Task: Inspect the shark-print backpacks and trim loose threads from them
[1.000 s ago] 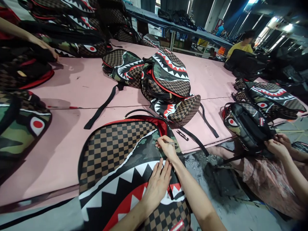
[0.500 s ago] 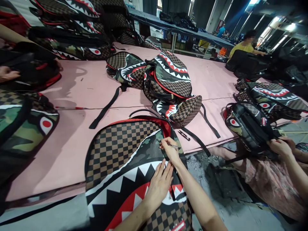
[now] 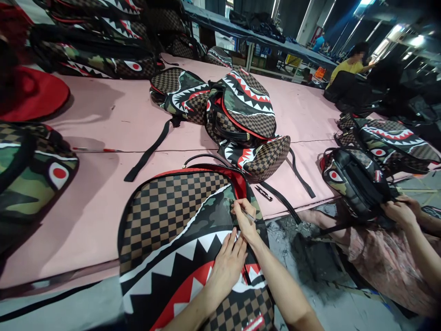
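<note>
A large backpack [image 3: 172, 202] with brown-black checks, camouflage and a shark-mouth print lies in front of me, its top unzipped and red lining showing. My left hand [image 3: 229, 262] rests flat on the printed teeth, fingers stretched out. Just above it, my right hand [image 3: 245, 218] grips a slim pen [image 3: 248, 215], its tip end close to the camouflage panel near a dark zipper line. I cannot make out the tip itself. Black thread snips [image 3: 263, 193] lie on the pink table to the right of the bag's opening.
More shark-print backpacks [image 3: 248, 103] are heaped on the pink table [image 3: 96, 184], with straps trailing. Another backpack [image 3: 31, 170] stands at the left, near a red panel [image 3: 37, 92]. At the right, a co-worker's hands [image 3: 401, 211] handle a small backpack [image 3: 358, 184].
My right hand has shifted slightly down and right with the pen. My left hand stays flat. At the far left, a dark bag in another person's hands has given way to a red panel.
</note>
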Demonstrator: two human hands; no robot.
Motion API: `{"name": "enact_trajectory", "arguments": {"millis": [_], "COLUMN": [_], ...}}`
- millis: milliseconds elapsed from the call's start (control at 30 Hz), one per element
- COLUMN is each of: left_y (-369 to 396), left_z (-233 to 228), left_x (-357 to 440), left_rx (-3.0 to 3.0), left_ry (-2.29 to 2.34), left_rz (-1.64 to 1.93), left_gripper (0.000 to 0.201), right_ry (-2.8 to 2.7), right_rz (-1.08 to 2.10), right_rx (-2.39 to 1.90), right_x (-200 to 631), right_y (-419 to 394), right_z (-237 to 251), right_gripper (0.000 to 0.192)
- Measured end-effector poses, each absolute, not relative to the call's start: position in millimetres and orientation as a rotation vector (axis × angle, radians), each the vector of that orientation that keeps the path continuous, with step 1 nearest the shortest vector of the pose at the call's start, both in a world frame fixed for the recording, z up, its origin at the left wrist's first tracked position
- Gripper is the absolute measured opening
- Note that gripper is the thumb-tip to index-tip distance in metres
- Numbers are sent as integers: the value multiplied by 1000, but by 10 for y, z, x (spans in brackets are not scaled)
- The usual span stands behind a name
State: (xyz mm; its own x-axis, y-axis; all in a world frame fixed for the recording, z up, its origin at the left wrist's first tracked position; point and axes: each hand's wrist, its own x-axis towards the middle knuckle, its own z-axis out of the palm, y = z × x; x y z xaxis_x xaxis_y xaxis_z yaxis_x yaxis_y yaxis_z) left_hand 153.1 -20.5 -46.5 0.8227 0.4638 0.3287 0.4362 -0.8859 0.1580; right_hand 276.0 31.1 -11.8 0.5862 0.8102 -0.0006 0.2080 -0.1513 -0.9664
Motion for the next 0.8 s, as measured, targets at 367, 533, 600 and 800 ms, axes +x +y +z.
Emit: {"name": "enact_trajectory", "arguments": {"millis": [367, 533, 600, 800], "left_y": [-209, -199, -197, -196], "left_z": [-463, -458, -458, -463], "left_x": [1545, 1539, 1535, 1533], "left_rx": [2930, 2937, 2919, 2904], "left_ry": [723, 728, 726, 718], "left_rz": [550, 550, 540, 543], "left_gripper": [33, 34, 34, 34], "right_ry": [-872, -884, -887, -902], "right_rz": [636, 629, 628, 615], "right_rx": [-1684, -1691, -1708, -1727], "right_x": [2766, 2765, 2764, 2761], "right_y": [325, 326, 326, 328], "right_z": [-169, -158, -146, -137], "right_gripper": [21, 21, 21, 22]}}
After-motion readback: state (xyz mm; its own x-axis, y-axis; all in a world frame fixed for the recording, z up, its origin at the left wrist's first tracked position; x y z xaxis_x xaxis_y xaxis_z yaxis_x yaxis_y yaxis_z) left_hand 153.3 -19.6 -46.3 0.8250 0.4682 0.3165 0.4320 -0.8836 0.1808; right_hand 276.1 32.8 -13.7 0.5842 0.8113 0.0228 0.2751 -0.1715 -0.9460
